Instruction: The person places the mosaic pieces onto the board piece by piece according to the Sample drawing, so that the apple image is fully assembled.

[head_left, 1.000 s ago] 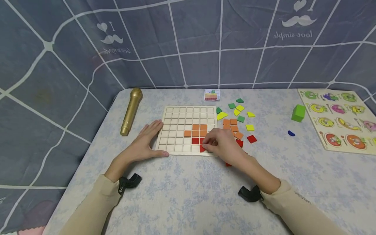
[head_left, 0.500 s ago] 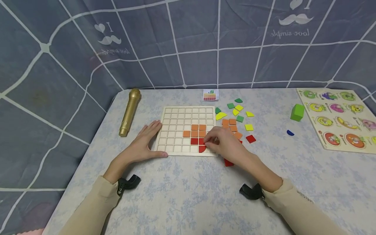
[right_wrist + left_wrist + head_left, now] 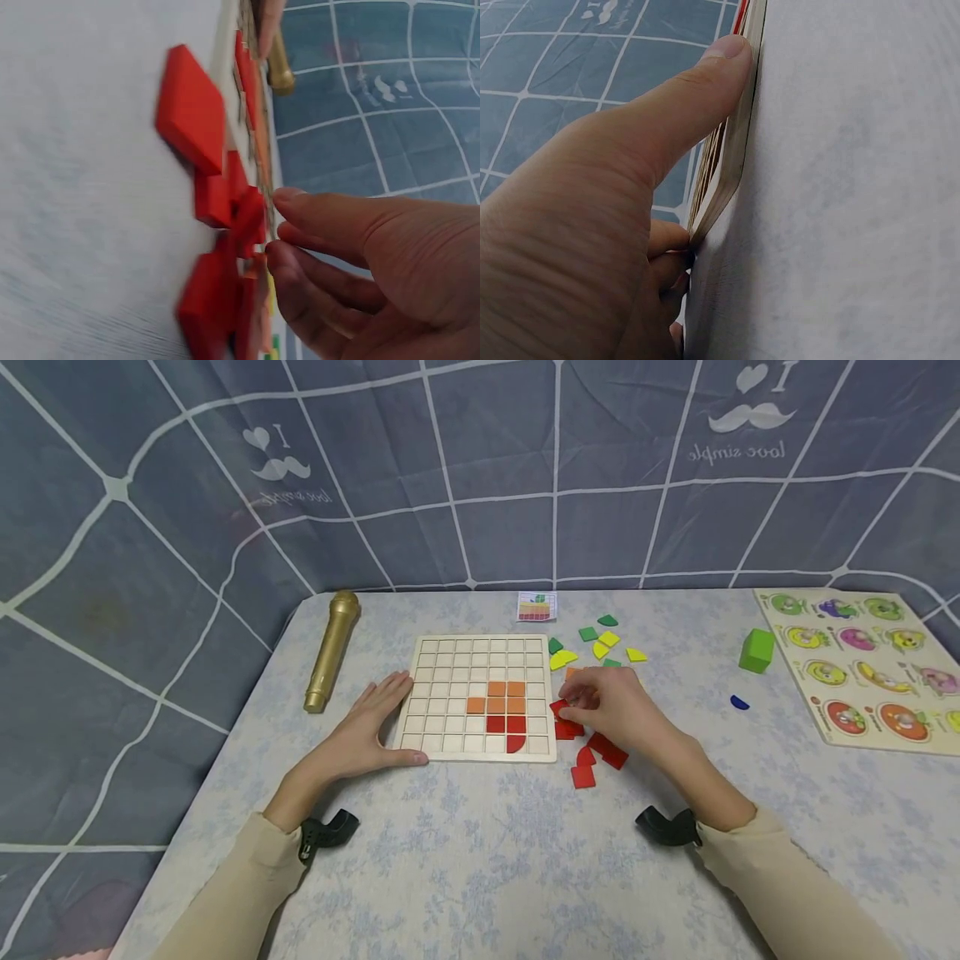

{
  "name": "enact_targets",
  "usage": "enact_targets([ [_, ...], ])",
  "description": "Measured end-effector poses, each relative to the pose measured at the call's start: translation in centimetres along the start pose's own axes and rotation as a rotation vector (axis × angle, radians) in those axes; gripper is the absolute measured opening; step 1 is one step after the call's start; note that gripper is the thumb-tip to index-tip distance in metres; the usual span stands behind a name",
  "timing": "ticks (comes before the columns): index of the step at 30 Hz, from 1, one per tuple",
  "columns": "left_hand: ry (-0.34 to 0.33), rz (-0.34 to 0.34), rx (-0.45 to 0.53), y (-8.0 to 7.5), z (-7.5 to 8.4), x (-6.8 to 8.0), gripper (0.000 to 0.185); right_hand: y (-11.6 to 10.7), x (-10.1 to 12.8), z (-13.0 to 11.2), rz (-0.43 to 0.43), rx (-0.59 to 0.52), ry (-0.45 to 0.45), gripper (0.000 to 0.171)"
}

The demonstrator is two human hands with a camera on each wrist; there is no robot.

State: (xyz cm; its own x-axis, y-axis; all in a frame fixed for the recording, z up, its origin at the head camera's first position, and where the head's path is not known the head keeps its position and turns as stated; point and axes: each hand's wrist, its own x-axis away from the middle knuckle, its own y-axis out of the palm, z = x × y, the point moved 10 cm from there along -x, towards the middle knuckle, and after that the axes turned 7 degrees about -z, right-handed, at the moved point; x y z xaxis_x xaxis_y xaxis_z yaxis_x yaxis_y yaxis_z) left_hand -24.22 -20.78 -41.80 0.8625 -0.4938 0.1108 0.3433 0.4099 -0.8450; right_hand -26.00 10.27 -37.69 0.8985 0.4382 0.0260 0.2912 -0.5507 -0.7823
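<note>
Counter (image 3: 480,860): we see a pale flowered cloth carrying everything, against a grey checked backdrop
Grid board (image 3: 450,693): lies flat mid-counter; orange and red tiles (image 3: 497,703) fill some cells near its right side, which we judge a picture half built
Left hand (image 3: 371,727): fingers straight and relaxed, flat along the board's left edge, thumb (image 3: 705,90) on its near rim; we take this as bracing the board so it does not slide
Right hand (image 3: 611,706): just right of the board, fingers loosely bent over the loose red pieces (image 3: 581,752), fingertips (image 3: 281,199) touching them; we cannot tell if one is pinched
Yellow and green pieces (image 3: 600,643): scattered behind the right hand, within reach
</note>
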Motion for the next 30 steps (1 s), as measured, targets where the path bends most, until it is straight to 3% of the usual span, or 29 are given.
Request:
enact_targets([
  [9,-0.004,-0.002,0.006,0.0,0.0,0.0,0.125,1.1,-0.3,0.2,-0.030,0.051,0.018,0.026],
  [21,0.002,-0.004,0.006,0.0,0.1,0.1,0.125,0.4,0.0,-0.8,-0.003,0.018,-0.028,0.009],
  [30,-0.001,0.001,-0.003,-0.1,0.0,0.0,0.125,0.1,0.3,-2.7,0.015,-0.037,-0.075,0.007],
])
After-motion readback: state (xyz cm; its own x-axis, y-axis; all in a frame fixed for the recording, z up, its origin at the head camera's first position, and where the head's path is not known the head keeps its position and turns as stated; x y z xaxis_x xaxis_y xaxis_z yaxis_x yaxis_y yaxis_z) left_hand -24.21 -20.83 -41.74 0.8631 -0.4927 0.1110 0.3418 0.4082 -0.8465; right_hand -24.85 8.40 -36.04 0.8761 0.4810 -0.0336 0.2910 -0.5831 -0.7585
